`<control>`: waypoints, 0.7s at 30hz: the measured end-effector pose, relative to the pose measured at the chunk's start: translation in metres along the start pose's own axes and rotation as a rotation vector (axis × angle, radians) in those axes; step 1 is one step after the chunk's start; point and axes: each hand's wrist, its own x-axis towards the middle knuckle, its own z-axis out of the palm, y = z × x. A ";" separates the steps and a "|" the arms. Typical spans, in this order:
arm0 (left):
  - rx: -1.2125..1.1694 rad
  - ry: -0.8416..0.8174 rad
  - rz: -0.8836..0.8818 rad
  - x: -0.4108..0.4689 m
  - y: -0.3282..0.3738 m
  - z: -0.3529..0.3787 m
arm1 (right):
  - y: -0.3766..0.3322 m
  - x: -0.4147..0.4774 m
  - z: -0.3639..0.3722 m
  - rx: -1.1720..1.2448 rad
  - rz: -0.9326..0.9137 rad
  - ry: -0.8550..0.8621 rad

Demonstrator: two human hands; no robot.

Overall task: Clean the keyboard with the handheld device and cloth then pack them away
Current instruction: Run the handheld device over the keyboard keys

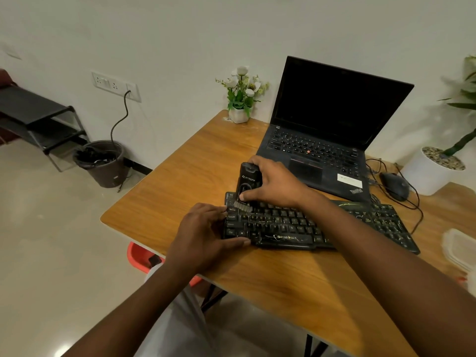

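the black full-size keyboard with worn key legends (322, 228) lies flat on the brown wood-grain table top (180, 176), near its front edge and just in front of the open black laptop with a dark screen (322, 140).

right hand (273, 181): fingers and thumb curled round the black upright handheld cleaning device (248, 181). the device's pale bristle tip (240, 205) touches the top-left key rows.

left hand (206, 233): fingers nearly straight, resting on the left-end keys. the thumb lies along the keyboard's front edge.

a black corded mouse (395, 185) sits to the right of the laptop. a small white pot of white artificial flowers (240, 99) stands at the table's far edge. a clear plastic container (461, 248) rests on the table at the right border of the view.
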 end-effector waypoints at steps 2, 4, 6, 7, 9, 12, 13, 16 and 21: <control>-0.003 -0.002 0.000 0.000 0.000 -0.001 | -0.001 0.007 0.003 -0.031 0.007 0.076; -0.008 -0.003 0.001 0.000 0.000 -0.001 | -0.007 0.013 0.010 -0.022 0.011 0.133; -0.018 -0.008 -0.002 0.000 0.000 -0.002 | -0.013 0.018 0.018 -0.005 -0.009 0.142; -0.021 -0.008 -0.006 -0.001 0.000 -0.002 | -0.016 0.019 0.020 -0.006 -0.028 0.132; -0.020 -0.002 -0.010 -0.001 0.000 -0.002 | -0.019 0.019 0.024 -0.003 -0.063 0.094; -0.024 0.003 0.002 -0.001 0.000 -0.002 | -0.015 0.011 0.019 0.000 -0.074 0.022; -0.028 0.002 0.003 -0.001 0.000 -0.002 | -0.012 0.008 0.015 -0.004 -0.067 0.006; -0.029 0.010 0.001 -0.001 -0.001 -0.001 | -0.002 0.005 0.000 -0.051 -0.020 0.016; -0.029 0.010 -0.006 0.000 -0.002 -0.001 | -0.003 0.014 0.006 -0.061 0.012 0.122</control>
